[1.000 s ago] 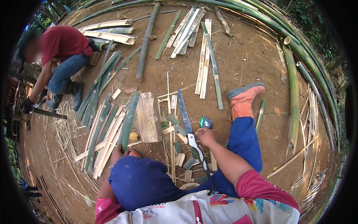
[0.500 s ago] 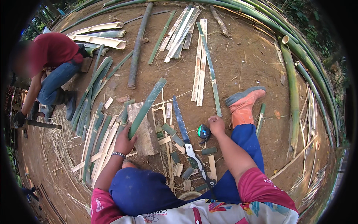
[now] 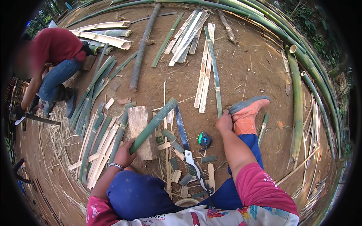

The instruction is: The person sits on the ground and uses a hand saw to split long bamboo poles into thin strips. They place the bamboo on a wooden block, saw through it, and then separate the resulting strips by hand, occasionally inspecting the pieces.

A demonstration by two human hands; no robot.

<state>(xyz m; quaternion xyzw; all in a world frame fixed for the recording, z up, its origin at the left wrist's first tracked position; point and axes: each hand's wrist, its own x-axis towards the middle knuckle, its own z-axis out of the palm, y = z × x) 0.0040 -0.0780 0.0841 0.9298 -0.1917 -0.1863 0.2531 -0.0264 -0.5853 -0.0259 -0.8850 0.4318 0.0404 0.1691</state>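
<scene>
My left hand [image 3: 124, 154] is closed around the near end of a split green bamboo piece [image 3: 152, 126], which slants up to the right over a wooden block [image 3: 137, 113]. Beyond the tape measure, my right hand [image 3: 224, 122] has its fingers closed at the near end of a long, narrow green bamboo strip [image 3: 213, 71] on the ground. The fingers hide that end. Between my hands lies a folding saw [image 3: 193, 162] with a white and black handle, its blade pointing away. A blue-green and black tape measure [image 3: 204, 139] rests to its right.
Short bamboo offcuts [image 3: 176, 175] are scattered around the saw. Split bamboo strips [image 3: 100, 143] lie left of the block, more strips [image 3: 188, 34] farther off. Long bamboo poles [image 3: 296, 101] line the right side. At left, a crouching person [image 3: 56, 64] holds a long blade [image 3: 43, 119].
The bamboo piece in my left hand has swung lower and to the right. My right hand has moved from beside the tape measure to the end of the long green strip.
</scene>
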